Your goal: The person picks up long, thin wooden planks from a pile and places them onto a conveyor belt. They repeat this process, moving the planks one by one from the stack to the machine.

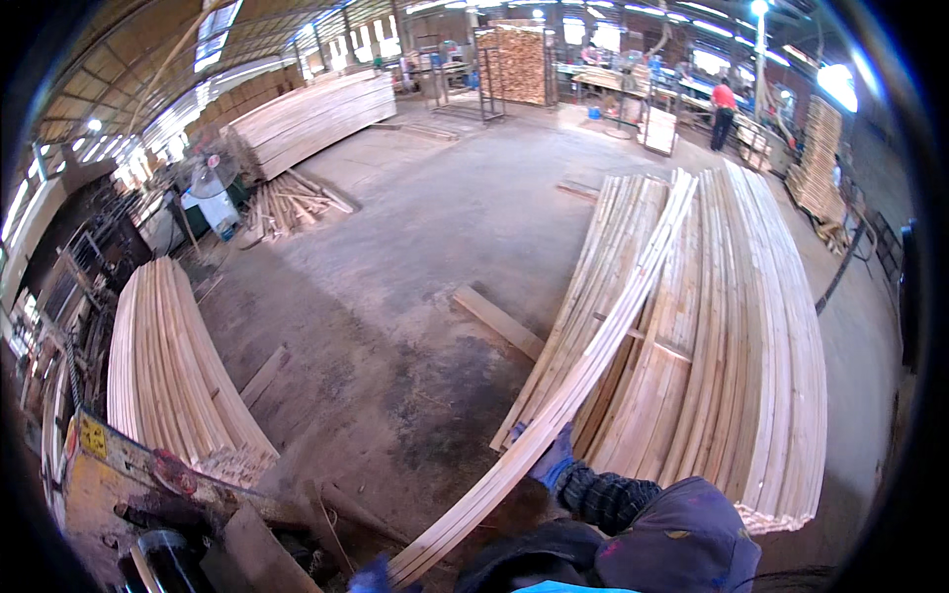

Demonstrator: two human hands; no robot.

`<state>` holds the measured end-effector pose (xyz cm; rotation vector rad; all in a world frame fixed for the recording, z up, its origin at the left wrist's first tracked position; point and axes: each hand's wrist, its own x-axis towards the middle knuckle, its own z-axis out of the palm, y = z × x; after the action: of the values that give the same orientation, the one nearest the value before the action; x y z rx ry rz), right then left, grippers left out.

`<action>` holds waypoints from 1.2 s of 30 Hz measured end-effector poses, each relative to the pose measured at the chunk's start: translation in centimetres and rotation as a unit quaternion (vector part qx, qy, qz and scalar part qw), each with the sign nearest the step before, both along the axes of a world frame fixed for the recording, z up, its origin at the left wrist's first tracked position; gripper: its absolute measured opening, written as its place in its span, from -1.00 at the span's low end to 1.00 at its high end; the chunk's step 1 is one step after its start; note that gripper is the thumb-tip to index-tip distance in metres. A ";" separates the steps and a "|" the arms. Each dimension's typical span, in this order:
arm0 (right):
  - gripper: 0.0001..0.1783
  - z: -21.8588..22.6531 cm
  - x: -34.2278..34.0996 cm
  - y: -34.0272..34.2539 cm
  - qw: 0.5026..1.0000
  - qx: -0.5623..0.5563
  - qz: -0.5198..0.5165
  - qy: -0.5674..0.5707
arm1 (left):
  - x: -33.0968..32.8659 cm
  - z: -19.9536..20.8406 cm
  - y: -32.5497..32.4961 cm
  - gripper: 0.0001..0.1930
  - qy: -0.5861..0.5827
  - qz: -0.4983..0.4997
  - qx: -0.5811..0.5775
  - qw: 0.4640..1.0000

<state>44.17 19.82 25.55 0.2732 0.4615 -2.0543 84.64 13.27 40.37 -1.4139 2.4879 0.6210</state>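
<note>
A few long, pale wooden strips [583, 371] slant from the bottom edge up across the top of a wide wood stack [781, 346] on the right. My right hand [552, 457], in a blue glove below a dark checked sleeve, is closed around these strips near their middle, with fingertips showing on their left side. At the bottom edge my left hand [372, 575], also in a blue glove, is at the strips' near end; it is blurred and partly cut off, but appears closed on them. The strips' far ends rest on the stack.
Another strip stack [183, 366] stands left, behind a worn yellow machine [104, 494]. A loose board [499, 321] lies on the concrete floor [415, 227]. Farther back are a large timber pile [316, 124], scrap sticks [292, 203] and a person in red [724, 104].
</note>
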 end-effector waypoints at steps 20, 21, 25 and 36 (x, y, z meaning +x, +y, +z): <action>-0.23 3.6 -7.5 -0.8 0.981 0.184 0.001 0.055 | -3.1 -6.8 0.3 -0.19 0.025 -0.034 0.022 0.999; -0.26 3.1 -7.4 -0.8 0.981 0.185 0.020 0.059 | -2.0 -6.9 0.4 -0.19 0.023 -0.027 0.023 0.999; -0.40 1.6 -2.3 -0.4 0.978 0.185 0.039 0.084 | -0.7 -5.7 0.4 -0.19 0.041 -0.023 0.043 0.998; -0.42 0.6 8.8 -0.1 0.954 -0.003 0.300 -0.015 | -17.2 -7.9 -1.1 -0.14 0.181 -0.066 -0.034 0.981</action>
<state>53.01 19.75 26.12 0.1357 0.4525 -1.4548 67.47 12.15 32.48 -1.2346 2.8802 0.8368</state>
